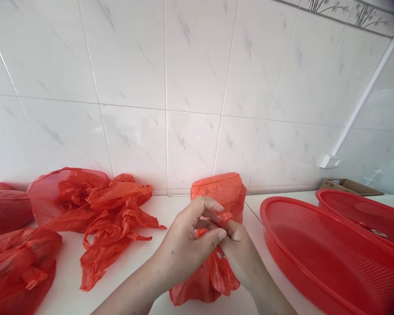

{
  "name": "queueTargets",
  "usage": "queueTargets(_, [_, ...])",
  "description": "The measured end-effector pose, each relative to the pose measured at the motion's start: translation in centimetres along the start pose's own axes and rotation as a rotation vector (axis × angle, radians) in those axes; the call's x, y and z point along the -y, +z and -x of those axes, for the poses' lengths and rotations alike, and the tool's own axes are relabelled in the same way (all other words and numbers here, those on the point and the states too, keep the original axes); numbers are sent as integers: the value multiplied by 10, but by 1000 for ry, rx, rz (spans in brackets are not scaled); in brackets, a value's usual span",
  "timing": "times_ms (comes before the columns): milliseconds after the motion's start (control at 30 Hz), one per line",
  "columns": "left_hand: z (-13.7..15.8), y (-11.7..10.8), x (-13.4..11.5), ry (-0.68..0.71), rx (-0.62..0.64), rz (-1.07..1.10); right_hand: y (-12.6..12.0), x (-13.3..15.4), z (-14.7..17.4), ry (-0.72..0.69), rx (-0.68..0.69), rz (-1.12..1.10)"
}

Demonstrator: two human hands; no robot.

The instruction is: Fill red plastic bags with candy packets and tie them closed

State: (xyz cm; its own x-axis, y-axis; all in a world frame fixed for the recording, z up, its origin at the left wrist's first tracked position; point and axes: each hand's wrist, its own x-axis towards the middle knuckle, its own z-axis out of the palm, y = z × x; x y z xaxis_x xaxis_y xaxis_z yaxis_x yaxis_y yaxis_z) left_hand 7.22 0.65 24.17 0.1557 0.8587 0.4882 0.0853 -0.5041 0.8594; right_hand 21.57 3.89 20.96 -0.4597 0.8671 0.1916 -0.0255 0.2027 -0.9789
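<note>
My left hand (pixel 192 240) and my right hand (pixel 241 247) meet over a red plastic bag (pixel 197 288) on the white counter. Both are closed, with fingers curled and thumbs pressing at the gathered top of the bag. A short twist of red film shows between the fingertips. Where exactly each finger grips is partly hidden by the hands. Just behind them stands a fuller, squarish red bag (pixel 221 188) near the wall; whether it is joined to the front one cannot be seen.
Crumpled red bags (pixel 118 218) lie to the left, beside filled, knotted red bags (pixel 22 262). At right are an oval red plastic basket (pixel 272 227) and a second red basket (pixel 328 197). A cardboard box (pixel 354 187) and a white socket (pixel 330 161) are behind; a tiled wall (pixel 197 87) bounds the counter.
</note>
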Motion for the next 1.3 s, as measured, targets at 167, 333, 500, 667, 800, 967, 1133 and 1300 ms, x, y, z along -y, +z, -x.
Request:
queueTargets(167, [9, 1, 23, 225, -48, -460, -5, -14, -11, 143, -140, -172])
queueTargets(333, [8, -3, 42, 210, 22, -695, -6, -21, -12, 157, -173, -245])
queueTargets(500, [7, -9, 59, 75, -124, -510, -12, -28, -18, 43, 146, -128])
queueTargets(667, [7, -16, 77, -186, -168, -61, -27, -27, -19, -11, 251, 2])
queueTargets(800, [7, -16, 81, -249, -100, 87, -28, -24, -20, 19, 233, 169])
queueTargets(967, [7, -10, 70, -258, -129, -125, -19, -34, -27, -50, -122, 457])
queueTargets(1133, [9, -5, 62, -257, -127, -334, -20, -37, -29, 46, -59, 372])
queueTargets(1300, [13, -4, 62, -175, -81, -482, -28, -30, -27, 46, -62, 116])
